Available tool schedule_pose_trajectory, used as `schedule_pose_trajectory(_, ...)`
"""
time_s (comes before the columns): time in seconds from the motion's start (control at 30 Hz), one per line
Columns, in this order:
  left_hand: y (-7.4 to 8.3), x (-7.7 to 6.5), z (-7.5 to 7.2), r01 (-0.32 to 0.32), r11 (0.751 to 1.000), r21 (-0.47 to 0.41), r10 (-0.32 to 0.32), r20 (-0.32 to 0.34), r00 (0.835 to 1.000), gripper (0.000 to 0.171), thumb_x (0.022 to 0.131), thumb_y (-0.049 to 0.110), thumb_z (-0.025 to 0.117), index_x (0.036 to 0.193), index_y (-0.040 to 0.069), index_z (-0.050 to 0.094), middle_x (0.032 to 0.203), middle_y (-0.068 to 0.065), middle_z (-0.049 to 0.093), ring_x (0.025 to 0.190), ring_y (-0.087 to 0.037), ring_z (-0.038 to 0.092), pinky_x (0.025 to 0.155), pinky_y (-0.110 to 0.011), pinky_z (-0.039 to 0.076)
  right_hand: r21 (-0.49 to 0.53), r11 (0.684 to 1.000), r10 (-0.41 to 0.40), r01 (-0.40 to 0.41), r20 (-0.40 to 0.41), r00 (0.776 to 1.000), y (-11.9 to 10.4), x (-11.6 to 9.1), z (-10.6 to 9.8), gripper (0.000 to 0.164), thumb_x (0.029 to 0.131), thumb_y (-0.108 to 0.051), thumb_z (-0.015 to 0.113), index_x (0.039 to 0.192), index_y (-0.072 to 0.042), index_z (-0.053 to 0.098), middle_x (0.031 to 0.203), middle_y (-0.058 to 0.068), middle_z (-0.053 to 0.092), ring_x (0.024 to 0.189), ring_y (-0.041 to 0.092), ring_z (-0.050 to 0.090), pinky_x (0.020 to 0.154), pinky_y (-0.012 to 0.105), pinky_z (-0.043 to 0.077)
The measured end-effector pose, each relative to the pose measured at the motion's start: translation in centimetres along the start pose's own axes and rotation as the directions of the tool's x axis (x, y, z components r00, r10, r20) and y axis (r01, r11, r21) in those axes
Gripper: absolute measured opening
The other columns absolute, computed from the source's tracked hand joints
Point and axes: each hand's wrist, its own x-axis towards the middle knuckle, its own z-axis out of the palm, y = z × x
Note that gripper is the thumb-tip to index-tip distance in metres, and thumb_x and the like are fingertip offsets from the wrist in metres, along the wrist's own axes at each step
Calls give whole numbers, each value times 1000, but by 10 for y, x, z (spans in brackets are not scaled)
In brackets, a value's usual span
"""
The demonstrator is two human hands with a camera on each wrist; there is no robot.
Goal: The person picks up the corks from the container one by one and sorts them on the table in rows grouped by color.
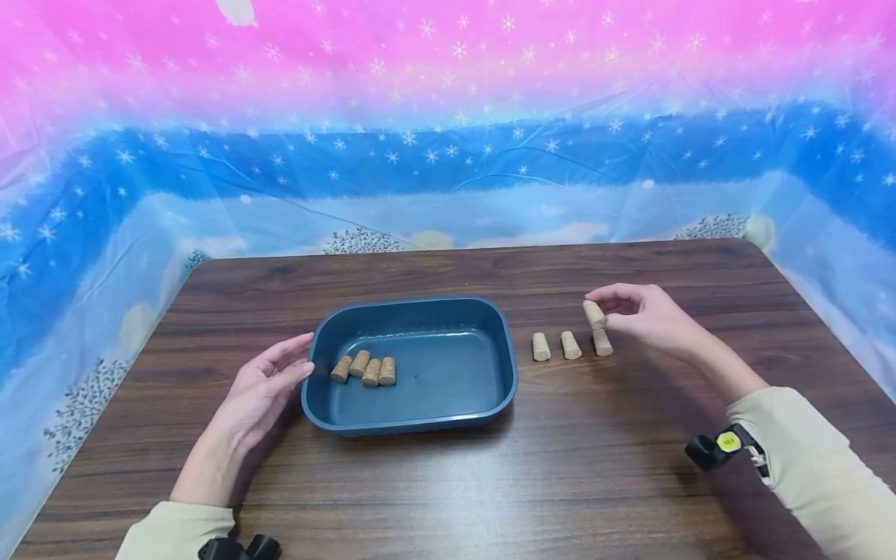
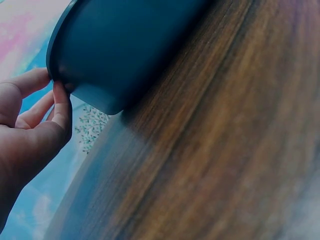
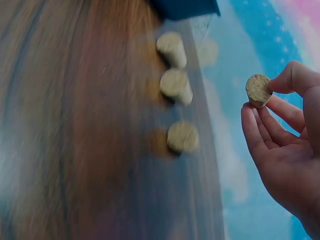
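Observation:
In the head view my right hand pinches a tapered cork stopper between thumb and fingertips. That cork is tilted and overlaps another cork that stands on the table. From the right wrist view, the held cork's speckled round end faces the camera. To the left, my left hand grips the rim of a dark blue rectangular tray at its left end. Thumb and finger meet the tray's rim in the left wrist view, where the hand sits beside the corner.
Several brown corks lie grouped inside the tray's left part. Right of the tray, two pale corks stand in a row with the one under my right hand. Snowflake-patterned cloth surrounds the dark wooden table.

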Motion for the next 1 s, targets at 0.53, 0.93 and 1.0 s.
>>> schedule_pose_trajectory(0.53, 0, 0, 0, -1, 1000, 9, 1, -1, 1000, 34, 94, 3, 61, 126, 14, 61, 122, 5, 55, 110, -7, 55, 93, -17, 44, -73, 995, 70, -69, 8, 998, 50, -15, -17, 36, 88, -7, 61, 121, 7, 60, 102, 12, 67, 87, 4, 59, 75, 18, 47)
schedule_pose_trajectory(0.93, 1, -1, 0, 20, 999, 27, -20, -11, 1000, 38, 95, 6, 61, 132, 11, 56, 125, 4, 53, 111, -7, 55, 94, -17, 44, 13, 998, 67, -67, 14, 998, 77, -21, -17, 38, 88, -5, 61, 123, 9, 58, 104, 8, 67, 91, 2, 59, 74, 16, 46)
schedule_pose_trajectory(1.0, 1, -1, 0, 23, 999, 30, -23, -13, 1000, 39, 95, 6, 61, 133, 10, 55, 125, 4, 52, 112, -7, 54, 94, -17, 44, 46, 997, 55, -55, 8, 998, 81, -22, -17, 38, 89, -4, 62, 124, 10, 58, 104, 3, 67, 93, 3, 59, 75, 16, 46)
